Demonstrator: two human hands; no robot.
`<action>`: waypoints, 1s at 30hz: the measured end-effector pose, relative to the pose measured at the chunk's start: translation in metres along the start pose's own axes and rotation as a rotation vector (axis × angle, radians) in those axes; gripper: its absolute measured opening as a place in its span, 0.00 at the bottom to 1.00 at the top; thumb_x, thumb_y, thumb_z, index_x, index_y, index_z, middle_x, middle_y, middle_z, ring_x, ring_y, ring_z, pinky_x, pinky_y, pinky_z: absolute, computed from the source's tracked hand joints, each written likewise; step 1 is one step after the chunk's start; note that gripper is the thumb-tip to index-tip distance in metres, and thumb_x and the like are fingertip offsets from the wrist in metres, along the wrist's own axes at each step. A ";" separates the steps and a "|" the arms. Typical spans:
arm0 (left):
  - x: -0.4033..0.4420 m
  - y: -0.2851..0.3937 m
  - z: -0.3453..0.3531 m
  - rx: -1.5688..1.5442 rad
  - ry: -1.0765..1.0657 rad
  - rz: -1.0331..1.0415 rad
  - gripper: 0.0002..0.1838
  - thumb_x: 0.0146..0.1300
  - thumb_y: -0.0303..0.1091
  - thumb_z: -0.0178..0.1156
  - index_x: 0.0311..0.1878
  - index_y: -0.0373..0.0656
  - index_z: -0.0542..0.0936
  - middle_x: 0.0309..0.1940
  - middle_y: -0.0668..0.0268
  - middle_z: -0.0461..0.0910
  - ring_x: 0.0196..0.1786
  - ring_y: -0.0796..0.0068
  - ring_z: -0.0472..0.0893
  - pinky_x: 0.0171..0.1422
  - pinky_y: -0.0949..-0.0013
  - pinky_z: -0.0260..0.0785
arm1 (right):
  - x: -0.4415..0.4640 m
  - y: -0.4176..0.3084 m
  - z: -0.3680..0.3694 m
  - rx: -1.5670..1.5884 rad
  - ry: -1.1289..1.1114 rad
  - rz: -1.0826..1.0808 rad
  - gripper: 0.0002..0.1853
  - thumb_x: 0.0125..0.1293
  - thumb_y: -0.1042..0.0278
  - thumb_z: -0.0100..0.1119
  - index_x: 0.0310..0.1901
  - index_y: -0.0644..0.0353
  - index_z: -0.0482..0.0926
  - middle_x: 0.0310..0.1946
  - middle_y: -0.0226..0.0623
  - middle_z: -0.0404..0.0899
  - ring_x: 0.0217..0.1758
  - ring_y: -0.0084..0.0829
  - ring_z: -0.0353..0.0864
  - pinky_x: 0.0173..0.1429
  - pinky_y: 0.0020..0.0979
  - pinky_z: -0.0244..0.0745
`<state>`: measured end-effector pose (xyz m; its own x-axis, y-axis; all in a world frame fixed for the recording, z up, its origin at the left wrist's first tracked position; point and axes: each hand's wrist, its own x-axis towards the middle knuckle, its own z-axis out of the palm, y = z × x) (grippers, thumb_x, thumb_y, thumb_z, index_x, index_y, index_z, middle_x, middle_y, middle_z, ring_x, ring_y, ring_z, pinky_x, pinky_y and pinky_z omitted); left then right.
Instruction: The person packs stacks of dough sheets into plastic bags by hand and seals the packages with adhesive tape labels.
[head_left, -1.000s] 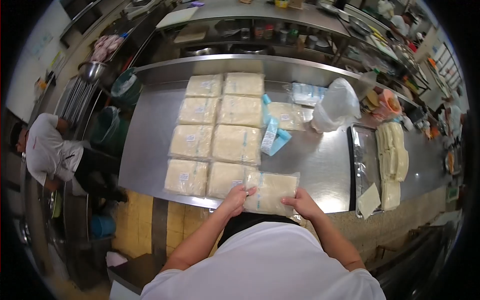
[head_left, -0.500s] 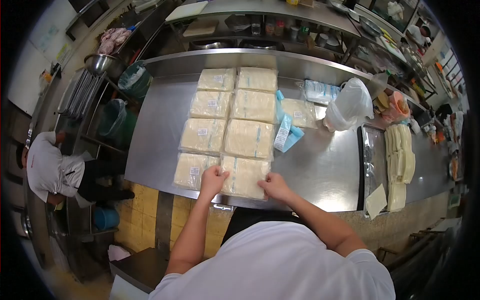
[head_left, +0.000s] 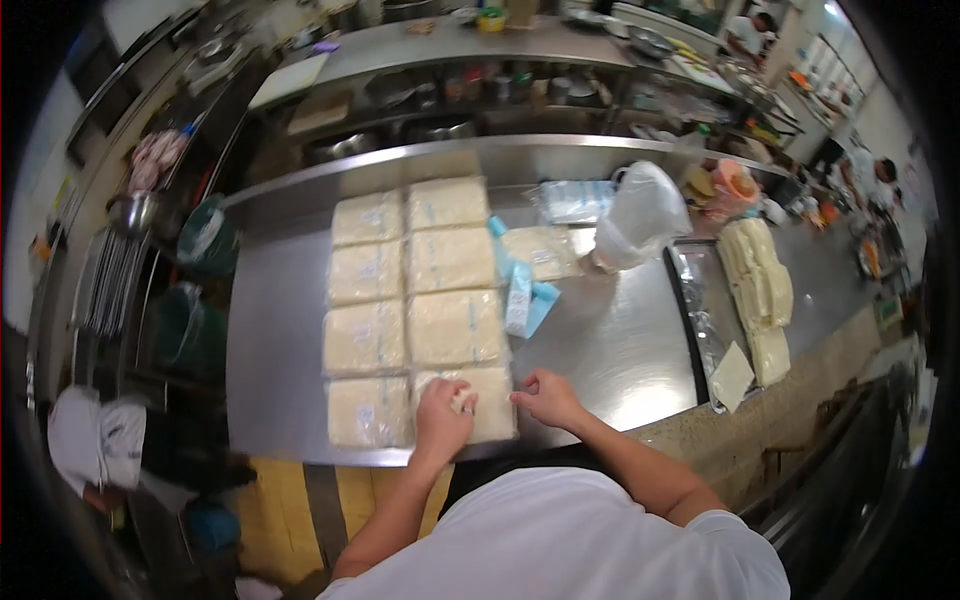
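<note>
Two columns of clear plastic packets of pale, square sheets lie flat on the steel table, and the packet (head_left: pixel 485 425) at the near end of the right column is under my hands. My left hand (head_left: pixel 443 418) rests on its left part, fingers bent and apart. At the packet's right edge, my right hand (head_left: pixel 550 398) is closed in a pinch; the wrapper at its fingertips is hardly visible. Beside my left hand is the nearest packet of the left column (head_left: pixel 368 412), which carries a small label. A torn blue-and-white plastic wrapper (head_left: pixel 520 295) lies right of the columns.
Another flat packet (head_left: pixel 540 252), a blue-and-white pack (head_left: pixel 577 203) and a white plastic bag (head_left: pixel 640 220) are farther back on the steel table (head_left: pixel 275 330). At right, stacked pale sheets (head_left: pixel 760 290) adjoin a dark-edged tray (head_left: pixel 705 290). A co-worker (head_left: pixel 97 435) stands at far left.
My left hand has shifted from the packet's left edge onto its top. My right hand stays at the right edge. The view has turned, so the table appears shifted left and lower.
</note>
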<state>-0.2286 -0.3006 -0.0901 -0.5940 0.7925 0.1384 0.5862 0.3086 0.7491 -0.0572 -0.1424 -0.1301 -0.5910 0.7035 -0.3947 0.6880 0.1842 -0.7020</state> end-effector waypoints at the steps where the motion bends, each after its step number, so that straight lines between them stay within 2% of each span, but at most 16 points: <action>1: 0.007 0.010 0.012 -0.077 -0.058 0.000 0.11 0.59 0.31 0.71 0.44 0.39 0.85 0.37 0.57 0.81 0.38 0.59 0.81 0.45 0.59 0.75 | 0.008 0.008 -0.010 0.103 0.054 0.013 0.25 0.59 0.55 0.73 0.49 0.67 0.80 0.38 0.51 0.86 0.43 0.43 0.87 0.46 0.42 0.80; 3: 0.015 0.030 0.037 -0.223 -0.188 -0.002 0.10 0.60 0.30 0.71 0.44 0.40 0.86 0.37 0.58 0.83 0.36 0.64 0.81 0.42 0.63 0.76 | 0.013 0.020 -0.041 0.240 0.195 0.012 0.24 0.59 0.57 0.73 0.51 0.67 0.80 0.36 0.49 0.86 0.42 0.43 0.87 0.45 0.42 0.81; 4: 0.020 0.039 0.050 -0.325 -0.256 -0.005 0.10 0.63 0.30 0.71 0.46 0.40 0.86 0.38 0.61 0.85 0.35 0.72 0.82 0.40 0.68 0.75 | 0.016 0.017 -0.067 0.273 0.281 -0.003 0.24 0.60 0.58 0.72 0.51 0.67 0.80 0.36 0.48 0.86 0.41 0.43 0.87 0.45 0.41 0.81; 8: 0.044 0.092 0.080 -0.505 -0.485 0.052 0.10 0.66 0.29 0.68 0.48 0.38 0.85 0.37 0.63 0.85 0.37 0.76 0.82 0.42 0.71 0.76 | 0.013 -0.013 -0.177 0.317 0.691 -0.119 0.21 0.61 0.64 0.69 0.53 0.67 0.80 0.41 0.47 0.84 0.42 0.42 0.86 0.48 0.40 0.81; 10: 0.054 0.113 0.092 -0.529 -0.535 0.091 0.09 0.65 0.29 0.68 0.47 0.38 0.85 0.39 0.61 0.85 0.37 0.73 0.84 0.42 0.70 0.76 | 0.024 -0.018 -0.222 0.121 0.965 -0.239 0.18 0.62 0.67 0.67 0.52 0.65 0.79 0.49 0.48 0.82 0.46 0.42 0.85 0.51 0.39 0.80; 11: 0.060 0.124 0.095 -0.527 -0.554 0.119 0.09 0.65 0.29 0.68 0.47 0.38 0.85 0.39 0.61 0.85 0.36 0.73 0.84 0.42 0.70 0.76 | 0.027 -0.027 -0.244 0.135 1.027 -0.275 0.19 0.61 0.66 0.68 0.52 0.64 0.79 0.53 0.49 0.80 0.53 0.45 0.82 0.57 0.40 0.78; 12: 0.064 0.135 0.097 -0.522 -0.567 0.139 0.09 0.65 0.29 0.68 0.47 0.38 0.85 0.39 0.61 0.85 0.36 0.73 0.84 0.42 0.70 0.76 | 0.040 -0.028 -0.261 0.081 1.101 -0.294 0.22 0.59 0.66 0.68 0.54 0.64 0.77 0.53 0.49 0.78 0.58 0.49 0.78 0.63 0.42 0.74; 13: 0.069 0.146 0.099 -0.515 -0.575 0.152 0.09 0.65 0.29 0.68 0.47 0.38 0.86 0.39 0.61 0.85 0.35 0.74 0.83 0.41 0.70 0.76 | 0.044 -0.037 -0.282 0.018 1.105 -0.323 0.25 0.58 0.64 0.68 0.56 0.65 0.76 0.55 0.51 0.76 0.61 0.52 0.74 0.68 0.44 0.69; 15: 0.076 0.166 0.106 -0.520 -0.602 0.160 0.09 0.65 0.28 0.69 0.47 0.38 0.86 0.39 0.61 0.86 0.35 0.74 0.84 0.42 0.70 0.76 | 0.062 -0.044 -0.307 -0.067 1.154 -0.363 0.30 0.58 0.59 0.70 0.59 0.67 0.73 0.60 0.55 0.72 0.66 0.54 0.70 0.71 0.45 0.66; 18: 0.087 0.182 0.123 -0.519 -0.610 0.196 0.09 0.66 0.28 0.68 0.48 0.37 0.85 0.39 0.62 0.86 0.37 0.75 0.83 0.44 0.71 0.76 | 0.102 -0.042 -0.316 -0.189 1.193 -0.269 0.34 0.60 0.52 0.71 0.61 0.67 0.72 0.61 0.56 0.73 0.67 0.54 0.71 0.71 0.46 0.67; 21: 0.096 0.191 0.136 -0.512 -0.619 0.198 0.09 0.68 0.28 0.67 0.49 0.36 0.84 0.39 0.65 0.87 0.39 0.79 0.83 0.46 0.73 0.76 | 0.110 -0.040 -0.328 -0.091 0.743 -0.153 0.35 0.62 0.47 0.70 0.61 0.66 0.74 0.59 0.57 0.77 0.64 0.54 0.76 0.66 0.46 0.72; 24: 0.102 0.180 0.156 -0.519 -0.623 0.127 0.09 0.67 0.27 0.67 0.48 0.36 0.85 0.39 0.64 0.87 0.39 0.79 0.83 0.45 0.73 0.76 | 0.106 -0.038 -0.328 -0.172 0.681 -0.161 0.32 0.64 0.46 0.68 0.61 0.64 0.76 0.56 0.55 0.80 0.59 0.53 0.80 0.62 0.47 0.76; 25: 0.103 0.175 0.162 -0.527 -0.616 0.109 0.09 0.67 0.28 0.68 0.48 0.36 0.85 0.39 0.64 0.87 0.38 0.78 0.83 0.44 0.72 0.76 | 0.097 -0.040 -0.325 -0.187 0.775 -0.202 0.24 0.68 0.48 0.64 0.53 0.62 0.80 0.47 0.53 0.84 0.51 0.52 0.84 0.55 0.47 0.79; 28: 0.107 0.170 0.178 -0.564 -0.613 0.045 0.09 0.67 0.29 0.68 0.48 0.37 0.86 0.38 0.64 0.87 0.37 0.79 0.82 0.44 0.72 0.75 | 0.094 -0.040 -0.332 -0.214 0.788 -0.225 0.20 0.71 0.49 0.59 0.46 0.61 0.82 0.36 0.51 0.85 0.44 0.52 0.85 0.48 0.49 0.79; 29: 0.109 0.170 0.183 -0.579 -0.615 0.023 0.09 0.67 0.29 0.68 0.48 0.37 0.86 0.38 0.64 0.87 0.37 0.79 0.82 0.44 0.72 0.75 | 0.101 -0.034 -0.331 -0.188 0.881 -0.309 0.18 0.73 0.51 0.57 0.41 0.60 0.81 0.28 0.49 0.84 0.39 0.53 0.85 0.43 0.50 0.78; 30: 0.111 0.174 0.185 -0.572 -0.615 0.014 0.09 0.68 0.29 0.68 0.48 0.37 0.86 0.38 0.64 0.87 0.37 0.79 0.82 0.44 0.72 0.75 | 0.106 -0.032 -0.336 -0.210 0.871 -0.343 0.18 0.73 0.51 0.57 0.42 0.61 0.81 0.30 0.49 0.84 0.39 0.53 0.85 0.44 0.50 0.78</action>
<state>-0.0906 -0.0619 -0.0639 -0.0857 0.9909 -0.1034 0.1235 0.1135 0.9858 -0.0004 0.1570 0.0491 -0.3119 0.8362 0.4510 0.6474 0.5345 -0.5433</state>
